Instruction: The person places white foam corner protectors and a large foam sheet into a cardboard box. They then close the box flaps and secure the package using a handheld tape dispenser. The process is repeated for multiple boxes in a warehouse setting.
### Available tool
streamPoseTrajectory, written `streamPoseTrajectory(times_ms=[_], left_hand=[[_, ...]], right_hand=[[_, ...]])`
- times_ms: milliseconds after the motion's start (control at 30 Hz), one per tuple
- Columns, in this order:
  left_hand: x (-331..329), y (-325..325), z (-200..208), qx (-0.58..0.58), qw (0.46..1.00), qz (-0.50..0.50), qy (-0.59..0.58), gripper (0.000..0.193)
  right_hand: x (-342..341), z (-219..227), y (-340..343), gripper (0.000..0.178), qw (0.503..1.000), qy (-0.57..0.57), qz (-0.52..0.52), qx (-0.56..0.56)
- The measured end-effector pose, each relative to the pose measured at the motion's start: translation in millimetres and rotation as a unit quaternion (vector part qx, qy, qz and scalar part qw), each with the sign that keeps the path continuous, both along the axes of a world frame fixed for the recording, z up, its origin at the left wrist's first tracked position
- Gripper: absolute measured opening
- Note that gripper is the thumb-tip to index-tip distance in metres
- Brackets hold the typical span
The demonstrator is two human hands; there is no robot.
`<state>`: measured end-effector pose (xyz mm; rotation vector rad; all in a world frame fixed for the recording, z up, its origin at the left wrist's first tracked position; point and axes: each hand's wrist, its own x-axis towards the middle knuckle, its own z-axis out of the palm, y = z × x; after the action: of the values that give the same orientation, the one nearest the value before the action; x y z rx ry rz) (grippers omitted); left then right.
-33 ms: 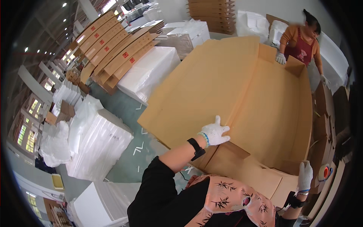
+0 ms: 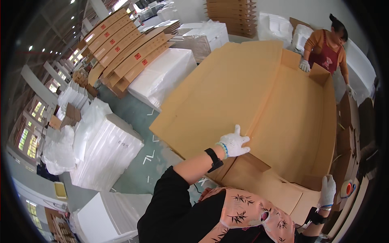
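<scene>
A large brown cardboard box (image 2: 291, 121) lies spread out in front of me, its right part with raised side walls and its wide lid panel (image 2: 219, 93) laid out to the left. My left hand (image 2: 235, 142), in a white knit glove, rests at the near end of the crease between the two, fingers spread. Beside it is a folded-in end flap (image 2: 256, 162). At the box's near right corner, my gloved right hand (image 2: 328, 191) is against the outside of the wall, fingers stretched upward. Its thumb side is partly hidden.
A co-worker (image 2: 326, 50) in a red apron stands at the far right corner, one gloved hand on the box edge. Wrapped white stacks (image 2: 107, 152) and piled flat cartons (image 2: 115, 44) stand left. A tape roll (image 2: 346, 189) sits at right beside more cardboard (image 2: 346, 139).
The whole view has shifted slightly. Both my hands keep their places on the box, and the co-worker stands the same way.
</scene>
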<state>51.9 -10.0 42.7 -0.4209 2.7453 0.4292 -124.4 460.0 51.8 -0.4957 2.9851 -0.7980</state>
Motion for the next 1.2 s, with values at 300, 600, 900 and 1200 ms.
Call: streamPoseTrajectory(times_ms=[300,600,900,1200], left_hand=[[1.9,-10.5,-8.5,0.115,0.987,0.036,0.108,0.070],[-2.3,-29.6,-19.4,0.124,0.987,0.012,0.098,0.063],[-6.8,-25.2,-4.6,0.106,0.993,-0.001,0.044,0.060],[-5.0,-20.7,-7.0,0.066,0.996,0.019,0.047,0.060]], right_hand=[[-48.0,-61.9,-191.2,0.028,0.932,0.127,0.295,0.169],[40.9,-55.8,-350.6,0.043,0.885,-0.392,0.252,-0.013],[-17.3,-77.8,-272.6,0.028,0.968,-0.107,0.218,0.058],[-19.6,-5.8,-65.9,0.018,0.914,0.198,0.328,0.135]])
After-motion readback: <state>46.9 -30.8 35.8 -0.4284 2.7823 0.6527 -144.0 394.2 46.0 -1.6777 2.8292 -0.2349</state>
